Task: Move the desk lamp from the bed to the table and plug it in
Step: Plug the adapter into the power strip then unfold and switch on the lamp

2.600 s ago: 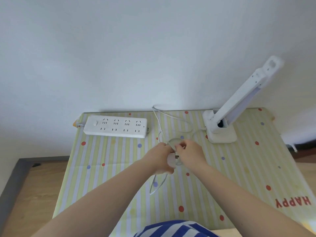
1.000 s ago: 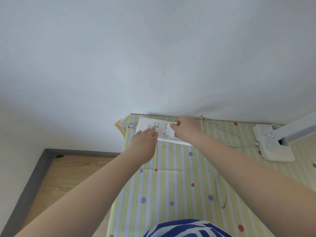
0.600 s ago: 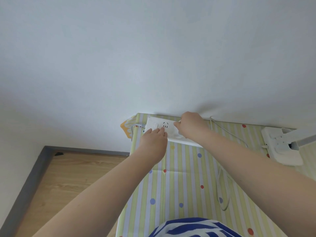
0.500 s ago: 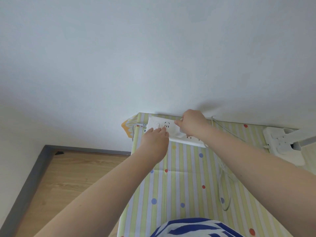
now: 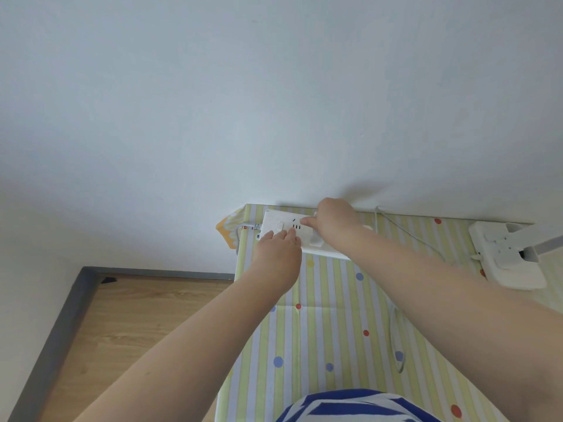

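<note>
A white power strip lies at the table's far left corner against the wall. My left hand presses flat on its near edge, fingers apart. My right hand is closed over the lamp's white plug, which sits on the strip's second socket; the prongs are hidden. The white cord runs from behind that hand to the lamp. The white desk lamp's base stands at the right edge; its arm leaves the frame.
The table wears a green-striped cloth with coloured dots. A loop of cord lies on it under my right forearm. White wall rises right behind the strip. Wooden floor with a grey skirting lies to the left.
My hands went from the cord at mid-table to the power strip. Within the last second my right hand has pushed the plug down onto the strip while my left hand holds it steady.
</note>
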